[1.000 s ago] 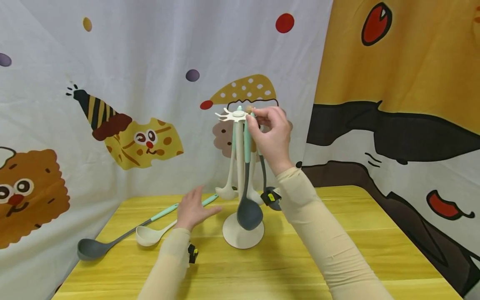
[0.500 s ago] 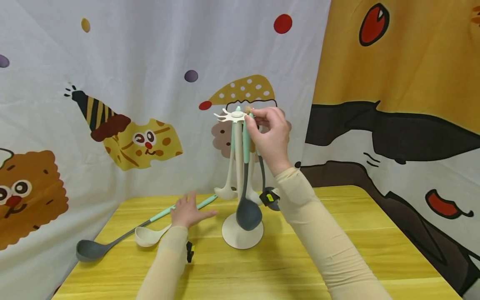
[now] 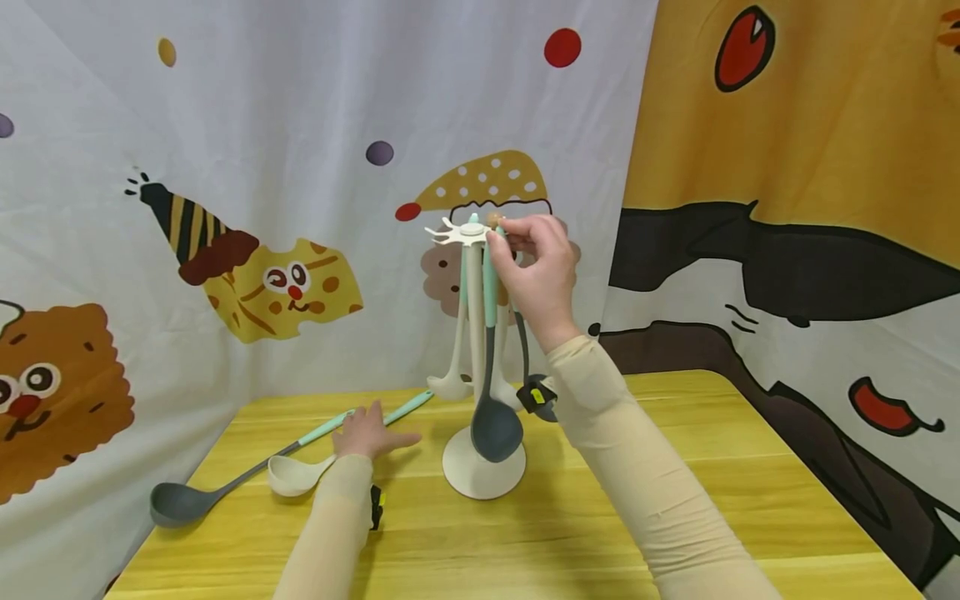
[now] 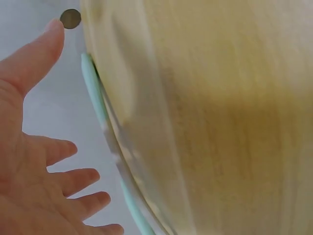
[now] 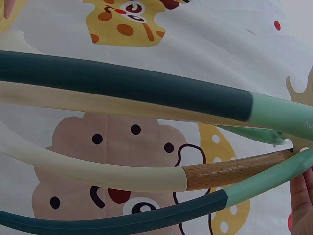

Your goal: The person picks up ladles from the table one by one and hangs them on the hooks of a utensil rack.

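Note:
In the head view my right hand [image 3: 540, 267] is at the top of the cream utensil stand [image 3: 483, 475]. Its thumb and fingers pinch the top of a mint handle [image 5: 266, 178], which belongs to a dark grey utensil whose head is partly hidden by the wrist camera. In front hangs a dark grey ladle [image 3: 497, 429] with a mint handle. My left hand [image 3: 369, 433], fingers spread and holding nothing, is over the handle of a cream ladle [image 3: 294, 477]. A grey ladle [image 3: 182, 504] lies farther left, its mint handle reaching toward that hand.
Cream utensils, including a cream head [image 3: 450, 386], hang behind the stand's post; one has a wooden handle section [image 5: 239, 169]. Bare hooks [image 3: 444, 233] point left from the top. The wooden table [image 3: 675, 517] meets a printed cloth backdrop [image 3: 300, 125].
My left hand has moved left, away from the stand and over the cream ladle's handle. The right hand keeps its pinch at the stand's top, with little visible movement.

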`<action>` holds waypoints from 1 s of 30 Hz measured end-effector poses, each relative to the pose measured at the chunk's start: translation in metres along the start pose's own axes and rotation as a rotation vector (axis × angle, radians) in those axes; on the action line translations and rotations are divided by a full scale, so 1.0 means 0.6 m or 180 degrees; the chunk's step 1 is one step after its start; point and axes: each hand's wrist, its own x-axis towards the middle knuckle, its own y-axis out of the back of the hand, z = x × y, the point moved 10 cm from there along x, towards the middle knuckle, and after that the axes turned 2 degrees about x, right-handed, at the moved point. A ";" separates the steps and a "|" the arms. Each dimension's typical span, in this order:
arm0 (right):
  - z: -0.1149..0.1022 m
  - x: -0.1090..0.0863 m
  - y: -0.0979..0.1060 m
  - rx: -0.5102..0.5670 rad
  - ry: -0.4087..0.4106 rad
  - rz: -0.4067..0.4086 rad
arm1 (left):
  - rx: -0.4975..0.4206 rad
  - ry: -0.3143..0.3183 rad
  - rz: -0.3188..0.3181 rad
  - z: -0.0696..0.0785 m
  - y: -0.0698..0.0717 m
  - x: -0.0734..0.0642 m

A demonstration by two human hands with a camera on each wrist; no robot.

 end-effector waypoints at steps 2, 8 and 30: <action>0.000 0.000 0.001 -0.0004 0.0010 0.0007 | 0.0020 0.0017 -0.0020 -0.003 -0.002 0.001; -0.002 0.001 0.000 -0.0016 0.0018 -0.0021 | 0.0101 -0.0010 -0.0030 -0.008 -0.004 0.000; 0.000 0.001 -0.002 -0.0002 0.0002 -0.0056 | 0.0282 0.0315 0.0339 -0.041 0.006 0.011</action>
